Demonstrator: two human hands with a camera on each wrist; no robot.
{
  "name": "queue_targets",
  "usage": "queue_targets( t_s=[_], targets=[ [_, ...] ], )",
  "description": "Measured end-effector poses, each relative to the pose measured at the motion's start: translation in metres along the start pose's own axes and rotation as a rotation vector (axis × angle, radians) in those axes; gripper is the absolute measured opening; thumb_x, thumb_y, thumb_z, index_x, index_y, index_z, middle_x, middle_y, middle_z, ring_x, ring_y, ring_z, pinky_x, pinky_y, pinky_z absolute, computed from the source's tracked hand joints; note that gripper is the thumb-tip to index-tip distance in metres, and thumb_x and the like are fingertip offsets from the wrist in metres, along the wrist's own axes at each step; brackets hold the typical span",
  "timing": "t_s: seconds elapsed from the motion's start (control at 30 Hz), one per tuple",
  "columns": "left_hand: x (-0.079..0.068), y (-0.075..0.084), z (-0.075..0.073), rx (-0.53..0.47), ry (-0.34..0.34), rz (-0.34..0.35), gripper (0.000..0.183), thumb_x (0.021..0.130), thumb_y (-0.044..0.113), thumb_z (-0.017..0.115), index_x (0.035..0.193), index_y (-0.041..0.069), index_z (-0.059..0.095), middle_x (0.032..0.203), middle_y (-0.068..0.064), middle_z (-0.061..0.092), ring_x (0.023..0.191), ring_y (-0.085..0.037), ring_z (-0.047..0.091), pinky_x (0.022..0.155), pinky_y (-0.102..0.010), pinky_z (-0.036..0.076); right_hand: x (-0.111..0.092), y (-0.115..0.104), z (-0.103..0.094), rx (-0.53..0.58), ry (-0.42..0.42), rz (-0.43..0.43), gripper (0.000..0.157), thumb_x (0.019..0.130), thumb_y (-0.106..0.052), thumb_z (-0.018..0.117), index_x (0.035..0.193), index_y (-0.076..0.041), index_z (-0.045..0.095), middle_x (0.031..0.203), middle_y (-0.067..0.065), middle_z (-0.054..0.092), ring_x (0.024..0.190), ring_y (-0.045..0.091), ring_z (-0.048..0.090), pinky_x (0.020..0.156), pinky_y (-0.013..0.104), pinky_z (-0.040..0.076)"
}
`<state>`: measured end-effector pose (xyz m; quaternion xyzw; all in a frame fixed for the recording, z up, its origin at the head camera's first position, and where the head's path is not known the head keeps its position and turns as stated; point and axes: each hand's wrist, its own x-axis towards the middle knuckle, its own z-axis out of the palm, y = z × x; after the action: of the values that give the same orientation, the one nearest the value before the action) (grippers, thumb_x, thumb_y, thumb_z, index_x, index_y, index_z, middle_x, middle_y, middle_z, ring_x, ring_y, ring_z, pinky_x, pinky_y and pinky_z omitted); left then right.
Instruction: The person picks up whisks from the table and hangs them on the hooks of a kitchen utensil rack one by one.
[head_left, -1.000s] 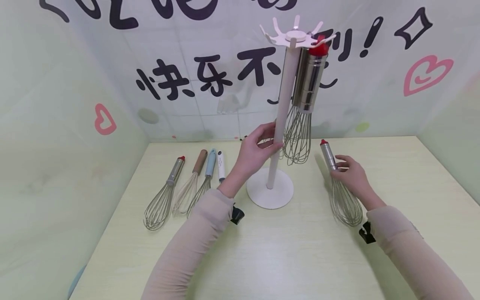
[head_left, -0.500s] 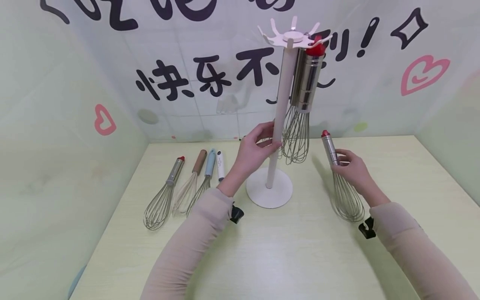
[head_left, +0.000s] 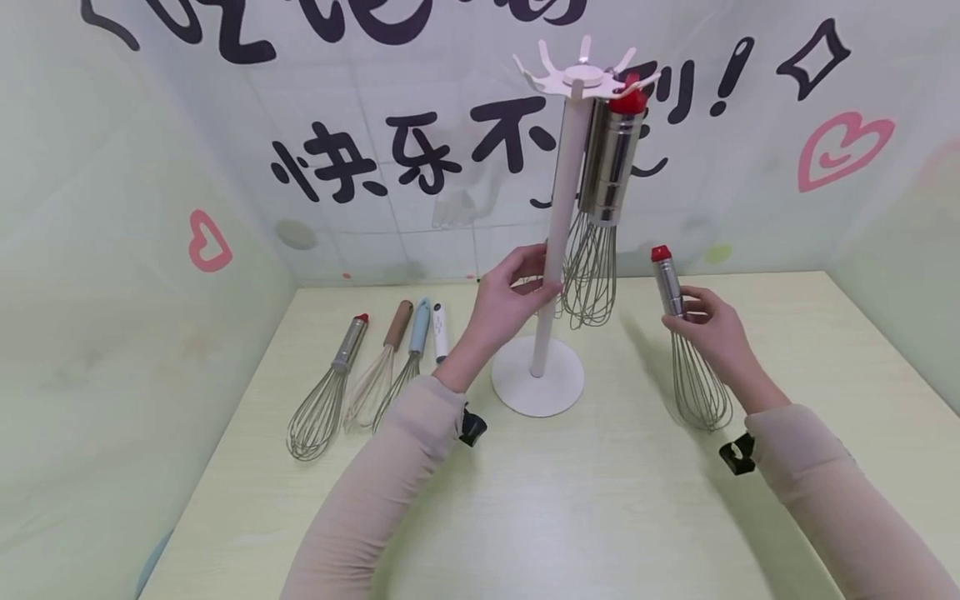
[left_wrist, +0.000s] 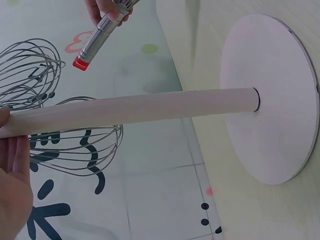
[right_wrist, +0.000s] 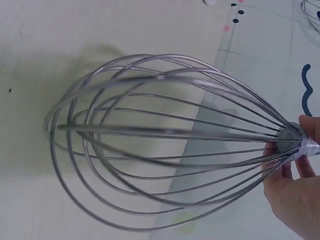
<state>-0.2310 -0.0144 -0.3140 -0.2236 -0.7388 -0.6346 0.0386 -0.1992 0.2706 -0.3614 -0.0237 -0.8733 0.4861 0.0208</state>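
Note:
My left hand (head_left: pixel 507 302) grips the white pole (head_left: pixel 564 192) of an upright stand, fingers and thumb round it. The stand has a round base (head_left: pixel 537 390) and a crown of hooks (head_left: pixel 583 77). From its right side hang at least two steel whisks (head_left: pixel 617 162), the front one red-tipped; the other is partly hidden. Right of the stand, my right hand (head_left: pixel 716 333) holds another steel whisk (head_left: pixel 667 283) low on its handle, red tip up and wires slanting down towards me. Its wire loops (right_wrist: pixel 150 135) fill the right wrist view, over the table.
Left of the stand lie several whisks: one steel with a red tip (head_left: pixel 350 342), one with a brown handle (head_left: pixel 399 325), one blue (head_left: pixel 421 325) and one white (head_left: pixel 440 329), partly behind my left arm. A printed cloth (head_left: pixel 420 242) rises behind the table.
My right hand has raised the whisk, its red tip going up and slightly right. The left hand stays on the pole, and the stand has hardly moved.

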Motion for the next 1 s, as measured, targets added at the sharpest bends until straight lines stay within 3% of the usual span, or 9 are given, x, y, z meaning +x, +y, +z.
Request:
queue_targets(
  t_s=[0.13, 0.23, 0.6, 1.0],
  targets=[
    [0.0, 0.001, -0.001, 0.006, 0.0, 0.014, 0.045, 0.088, 0.007, 0.067, 0.131, 0.004, 0.053, 0.119, -0.017, 0.063, 0.113, -0.026, 0.061, 0.092, -0.021, 0.055, 0.0, -0.005, -0.002, 0.015, 0.037, -0.013, 0.061, 0.094, -0.025, 0.059, 0.146, -0.005, 0.034, 0.125, 0.008, 0.051, 0.095, -0.004, 0.05, 0.078, 0.01, 0.044],
    [0.0, 0.003, -0.001, 0.013, -0.004, 0.023, 0.046, 0.088, 0.006, 0.066, 0.132, 0.004, 0.053, 0.119, -0.018, 0.063, 0.113, -0.027, 0.061, 0.092, -0.022, 0.056, 0.0, -0.01, -0.003, 0.038, 0.058, -0.024, 0.06, 0.093, -0.025, 0.06, 0.144, -0.004, 0.036, 0.112, -0.007, 0.05, 0.088, -0.012, 0.049, 0.075, 0.006, 0.043],
    [0.001, 0.007, 0.001, 0.046, 0.012, 0.02, 0.042, 0.088, 0.005, 0.067, 0.128, 0.001, 0.056, 0.115, -0.018, 0.065, 0.109, -0.026, 0.063, 0.091, -0.02, 0.056, -0.003, -0.033, -0.007, 0.072, 0.065, -0.001, 0.059, 0.095, -0.027, 0.057, 0.146, -0.01, 0.034, 0.109, -0.016, 0.046, 0.096, -0.005, 0.048, 0.087, 0.018, 0.043],
    [0.002, 0.006, 0.004, 0.042, 0.037, 0.059, 0.036, 0.086, 0.0, 0.066, 0.121, -0.003, 0.056, 0.108, -0.023, 0.064, 0.101, -0.031, 0.063, 0.09, -0.023, 0.057, -0.006, -0.049, -0.012, 0.125, 0.052, -0.044, 0.061, 0.094, -0.027, 0.06, 0.146, -0.007, 0.035, 0.097, -0.026, 0.051, 0.089, -0.013, 0.055, 0.082, 0.008, 0.044]
  ],
)
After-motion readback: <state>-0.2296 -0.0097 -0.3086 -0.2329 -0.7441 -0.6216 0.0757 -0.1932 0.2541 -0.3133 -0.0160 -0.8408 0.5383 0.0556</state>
